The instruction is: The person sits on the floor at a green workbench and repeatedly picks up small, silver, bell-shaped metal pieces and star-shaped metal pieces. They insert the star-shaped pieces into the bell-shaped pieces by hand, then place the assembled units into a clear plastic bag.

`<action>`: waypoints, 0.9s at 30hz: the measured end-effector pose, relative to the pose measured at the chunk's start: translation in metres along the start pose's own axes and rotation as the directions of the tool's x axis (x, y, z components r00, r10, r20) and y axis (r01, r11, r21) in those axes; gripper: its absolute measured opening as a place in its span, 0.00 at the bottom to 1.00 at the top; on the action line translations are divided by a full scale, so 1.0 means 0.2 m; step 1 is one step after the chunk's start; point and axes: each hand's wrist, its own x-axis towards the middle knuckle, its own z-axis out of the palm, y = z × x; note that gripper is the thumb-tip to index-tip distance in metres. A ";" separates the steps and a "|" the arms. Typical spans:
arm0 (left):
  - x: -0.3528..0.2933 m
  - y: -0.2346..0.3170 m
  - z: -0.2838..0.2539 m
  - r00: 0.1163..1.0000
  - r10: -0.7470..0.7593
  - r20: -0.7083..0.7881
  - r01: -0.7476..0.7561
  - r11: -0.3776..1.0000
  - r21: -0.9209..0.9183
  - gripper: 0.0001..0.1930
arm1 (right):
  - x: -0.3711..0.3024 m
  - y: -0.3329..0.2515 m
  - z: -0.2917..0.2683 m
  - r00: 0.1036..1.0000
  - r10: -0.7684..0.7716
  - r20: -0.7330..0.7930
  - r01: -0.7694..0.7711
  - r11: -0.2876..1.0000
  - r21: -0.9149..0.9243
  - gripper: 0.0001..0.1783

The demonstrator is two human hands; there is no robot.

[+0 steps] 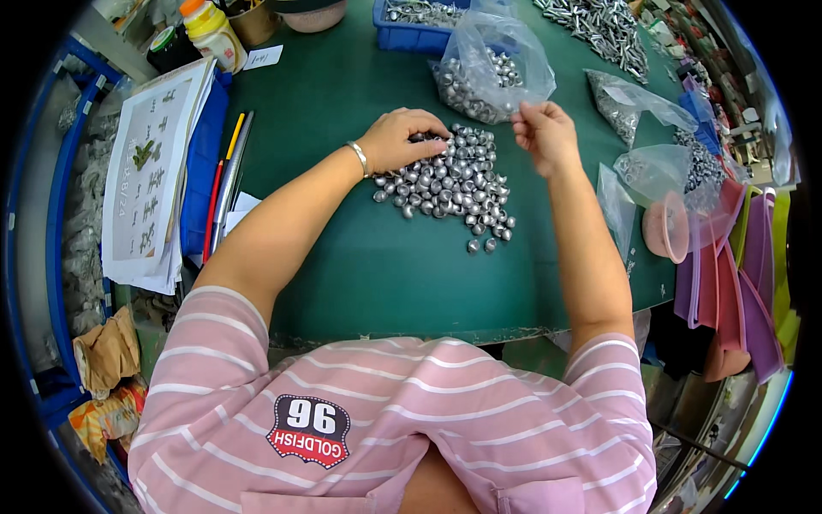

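A heap of small round silver metal pieces (458,184) lies on the green table (342,111). My left hand (401,140) rests on the heap's upper left edge, fingers curled down among the pieces; a bracelet sits on that wrist. My right hand (543,133) is raised just right of the heap, its fingertips pinching the lower rim of a clear plastic bag (495,68) that holds more of the same silver pieces. The bag leans against a blue tray (411,36) behind it.
Papers (150,171), a blue folder and pens (224,176) lie at the left. Bottles (211,32) stand at the back left. More bags of metal parts (629,103), a loose pile of screws (604,26) and a pink cup (668,227) sit at the right.
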 end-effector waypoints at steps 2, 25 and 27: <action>-0.04 0.03 0.01 1.000 0.015 -0.011 -0.015 1.000 0.020 0.15 | 0.02 -0.05 0.00 0.995 -0.092 -0.035 0.090 0.995 -0.047 0.06; -0.23 0.20 0.00 0.963 -0.044 -0.268 0.015 0.994 -0.106 0.13 | -0.13 -0.21 0.07 0.997 -0.062 -0.049 0.048 0.969 -0.242 0.09; -0.12 0.16 0.01 0.972 -0.040 -0.232 0.018 0.995 -0.096 0.14 | -0.18 -0.25 0.08 0.978 -0.204 -0.031 0.191 0.952 -0.240 0.09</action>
